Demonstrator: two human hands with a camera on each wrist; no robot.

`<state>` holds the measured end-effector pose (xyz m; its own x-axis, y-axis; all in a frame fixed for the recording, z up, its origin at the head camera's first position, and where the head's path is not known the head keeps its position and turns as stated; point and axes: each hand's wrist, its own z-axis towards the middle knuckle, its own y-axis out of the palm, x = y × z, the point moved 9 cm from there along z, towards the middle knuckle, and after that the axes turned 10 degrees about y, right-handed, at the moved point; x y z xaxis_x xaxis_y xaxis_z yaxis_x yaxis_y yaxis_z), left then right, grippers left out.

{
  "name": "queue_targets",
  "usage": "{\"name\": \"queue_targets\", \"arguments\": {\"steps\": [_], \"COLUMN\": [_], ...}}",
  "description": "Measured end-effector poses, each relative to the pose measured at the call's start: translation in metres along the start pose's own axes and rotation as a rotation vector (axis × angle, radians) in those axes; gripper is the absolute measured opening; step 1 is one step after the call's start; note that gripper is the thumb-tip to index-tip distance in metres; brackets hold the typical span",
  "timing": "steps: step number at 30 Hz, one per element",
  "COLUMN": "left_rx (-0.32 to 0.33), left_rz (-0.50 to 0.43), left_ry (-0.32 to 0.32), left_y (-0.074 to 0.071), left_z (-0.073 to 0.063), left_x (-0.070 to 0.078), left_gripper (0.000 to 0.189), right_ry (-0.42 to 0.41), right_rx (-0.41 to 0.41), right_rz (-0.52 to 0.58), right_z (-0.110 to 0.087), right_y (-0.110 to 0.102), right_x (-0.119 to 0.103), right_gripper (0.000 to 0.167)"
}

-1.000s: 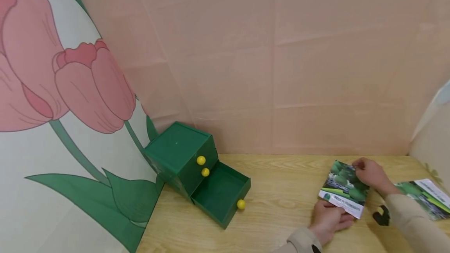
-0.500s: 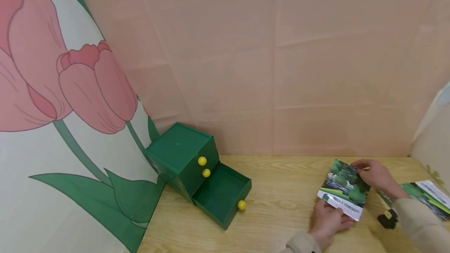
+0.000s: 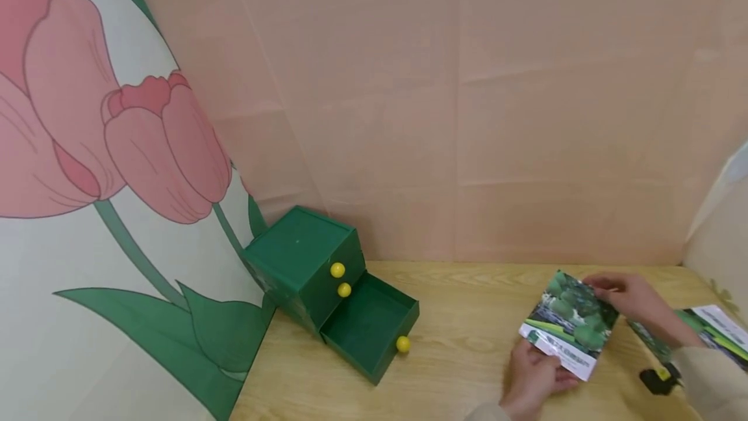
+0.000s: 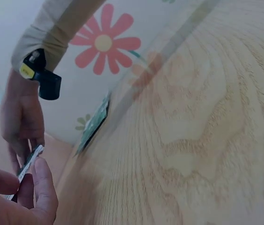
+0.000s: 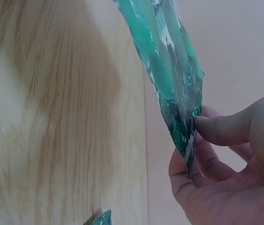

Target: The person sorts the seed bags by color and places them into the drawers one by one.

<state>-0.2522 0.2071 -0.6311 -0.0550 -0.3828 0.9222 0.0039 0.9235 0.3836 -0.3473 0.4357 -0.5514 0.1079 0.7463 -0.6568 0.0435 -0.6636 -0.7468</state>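
Note:
A thin, glossy green packet (image 3: 569,323) with a printed picture and a white strip along its near edge is held between both hands. My left hand (image 3: 533,374) pinches the white-strip edge, thumb on top and fingers underneath. In the left wrist view, the left thumb and fingers (image 4: 29,197) close on the packet's edge. At the far right corner, my right hand (image 3: 634,297) pinches the packet; the right wrist view shows the right thumb (image 5: 225,129) on one face and fingers behind the other. The packet is tilted and its underside is hidden in the head view.
A similar green packet (image 3: 715,323) lies on the wooden table (image 3: 461,343) at the right, partly behind the right forearm. A green drawer box (image 3: 300,249) with yellow knobs stands at the left, its lower drawer (image 3: 374,323) pulled out. Walls bound the back and sides.
The packet has tilted and shifted slightly nearer, with both hands keeping their pinch. The right forearm has swung a little to the right. The drawer box stays as it was.

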Motion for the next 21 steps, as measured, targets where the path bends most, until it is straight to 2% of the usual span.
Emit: {"name": "queue_targets", "arguments": {"steps": [10, 21], "left_rx": [-0.014, -0.078], "left_rz": [0.017, -0.023], "left_ry": [0.005, 0.086], "left_y": [-0.019, -0.029], "left_z": [-0.007, -0.011], "left_x": [0.014, 0.041], "left_gripper": [0.034, 0.034], "right_ry": [0.074, 0.167], "right_rx": [0.009, -0.071], "right_rz": [0.048, 0.124], "right_z": [-0.014, -0.023], "right_y": [0.001, 0.011], "right_x": [-0.001, 0.003], "right_gripper": [0.041, 0.055]}}
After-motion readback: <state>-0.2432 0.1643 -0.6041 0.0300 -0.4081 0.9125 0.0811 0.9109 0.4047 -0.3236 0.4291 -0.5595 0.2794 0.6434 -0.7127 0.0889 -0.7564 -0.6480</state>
